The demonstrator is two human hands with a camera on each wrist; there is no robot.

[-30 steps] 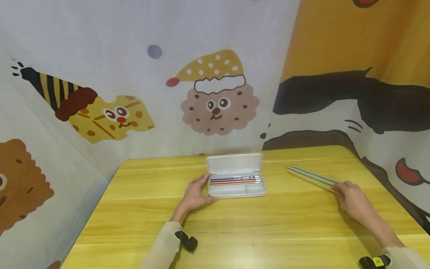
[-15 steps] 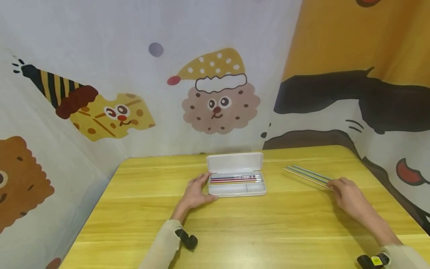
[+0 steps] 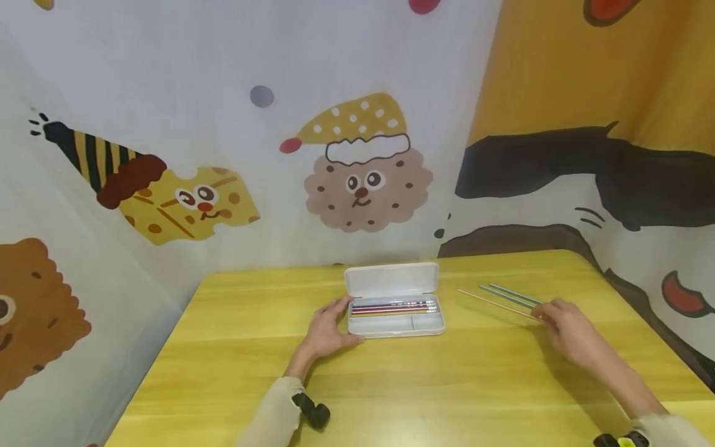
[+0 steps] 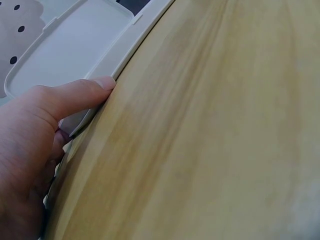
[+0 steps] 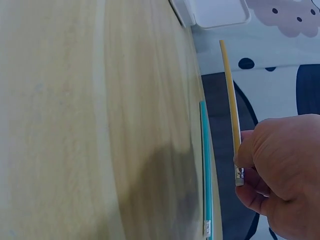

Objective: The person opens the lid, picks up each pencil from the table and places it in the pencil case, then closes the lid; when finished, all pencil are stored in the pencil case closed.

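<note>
A white pencil case [image 3: 381, 326] lies with its lid [image 3: 391, 280] raised. Several pencils [image 3: 388, 309], dark, red and yellow, lie side by side in its rear compartment. My left hand [image 3: 326, 332] holds the case by its left end, the thumb along the front edge; the other fingers are partly hidden in the left wrist view. Over the table to the right, my right hand [image 3: 572, 330] pinches a yellow pencil [image 5: 230, 90] near its eraser end. Two blue pencils [image 5: 205, 160] lie on the table beneath it, apart from the yellow one.
The yellow wood-grain table [image 3: 424, 385] reaches back to a curtain [image 3: 195, 49] printed with cartoon figures. The case's front compartments [image 3: 380, 325] hold nothing visible. A dark wrist camera [image 3: 313, 411] sits at the left sleeve.
My right hand has moved slightly left with the yellow pencil, separating it from the blue pencils, which stay behind. The left hand keeps its place on the case.
</note>
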